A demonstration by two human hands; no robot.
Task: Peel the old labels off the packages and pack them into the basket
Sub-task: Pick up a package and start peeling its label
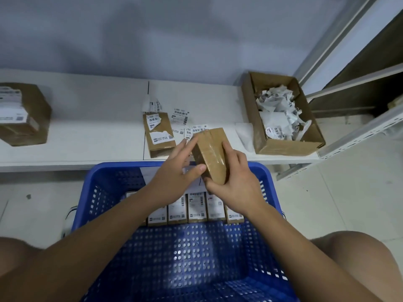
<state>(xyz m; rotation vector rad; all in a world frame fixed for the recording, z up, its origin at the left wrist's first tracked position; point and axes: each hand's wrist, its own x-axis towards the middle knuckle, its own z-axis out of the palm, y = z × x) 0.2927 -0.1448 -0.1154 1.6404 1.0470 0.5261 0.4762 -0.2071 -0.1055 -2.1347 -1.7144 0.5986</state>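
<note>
A small brown taped package [211, 152] is held tilted above the far rim of the blue basket [102, 186]. My right hand [234, 184] grips its lower right side, fingers on top and thumb under the near end. My left hand [178, 168] holds the package's left edge between thumb and extended fingers. The side facing me shows tape and no label. A row of several labelled packages [197, 209] stands upright in the basket. Another package [158, 134] with a partly torn label lies on the white shelf [87, 131].
An open cardboard box [281, 147] full of crumpled peeled labels sits at the right of the shelf. Loose labels [181, 115] lie behind the held package. A bigger labelled carton [21, 114] stands at far left. Metal racking [359, 127] rises on the right.
</note>
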